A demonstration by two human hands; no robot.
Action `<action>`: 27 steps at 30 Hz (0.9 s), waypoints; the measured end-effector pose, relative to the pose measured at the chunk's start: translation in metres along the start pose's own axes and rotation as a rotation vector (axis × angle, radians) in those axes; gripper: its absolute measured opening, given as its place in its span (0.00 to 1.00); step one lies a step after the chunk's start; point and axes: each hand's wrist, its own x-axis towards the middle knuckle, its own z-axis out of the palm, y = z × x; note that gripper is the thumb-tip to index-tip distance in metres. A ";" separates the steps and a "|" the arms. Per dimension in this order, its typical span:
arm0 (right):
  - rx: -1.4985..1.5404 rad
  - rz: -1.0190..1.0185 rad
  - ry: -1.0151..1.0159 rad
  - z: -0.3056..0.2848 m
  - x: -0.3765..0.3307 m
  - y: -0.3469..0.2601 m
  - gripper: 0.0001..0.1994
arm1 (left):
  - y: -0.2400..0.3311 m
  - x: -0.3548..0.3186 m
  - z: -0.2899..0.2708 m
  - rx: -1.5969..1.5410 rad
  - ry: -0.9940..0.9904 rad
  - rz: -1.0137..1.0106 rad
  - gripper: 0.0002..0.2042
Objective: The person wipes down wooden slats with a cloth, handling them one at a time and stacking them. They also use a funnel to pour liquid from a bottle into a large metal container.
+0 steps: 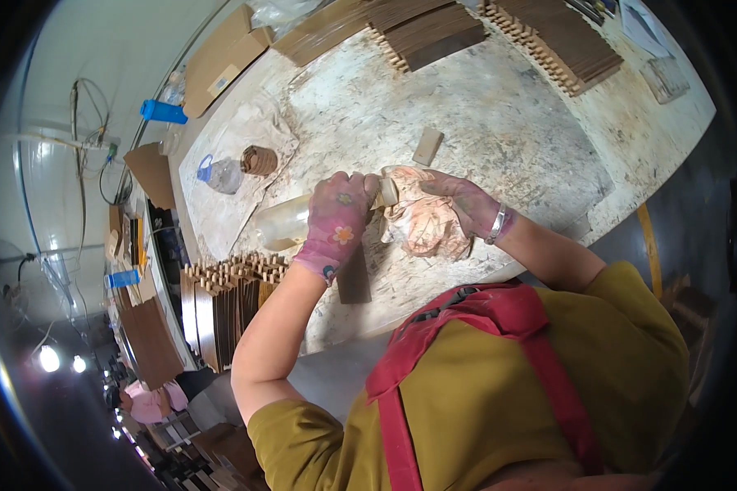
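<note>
My left hand (340, 219), in a thin pink glove with a flower print, is closed around a clear plastic bottle (282, 223). The bottle lies tipped on its side, its neck end pointing right at a crumpled white cloth with orange-brown stains (424, 219). My right hand (472, 206), gloved too and with a silver bracelet at the wrist, grips the cloth from its right side. Below my left hand a narrow dark brown wooden piece (354, 278) rests on the table, its upper part hidden by the hand.
A small beige block (427, 147) lies beyond the cloth on the stained table (516, 147). To the left are a blue-handled clear jug (221, 174) and a brown ridged roll (259, 161). Pegged brown boards (225, 315) stand near left; more stacks (438, 37) line the far edge.
</note>
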 end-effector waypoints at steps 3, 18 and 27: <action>0.076 0.010 0.000 0.006 0.013 0.004 0.22 | -0.016 -0.017 0.014 -0.081 0.178 0.005 0.28; 0.067 0.083 0.032 0.016 0.058 0.002 0.20 | -0.115 -0.053 0.047 -1.250 0.909 -0.719 0.30; 0.161 0.134 0.071 0.028 0.015 -0.005 0.28 | -0.223 0.062 0.035 -1.294 1.176 -0.539 0.24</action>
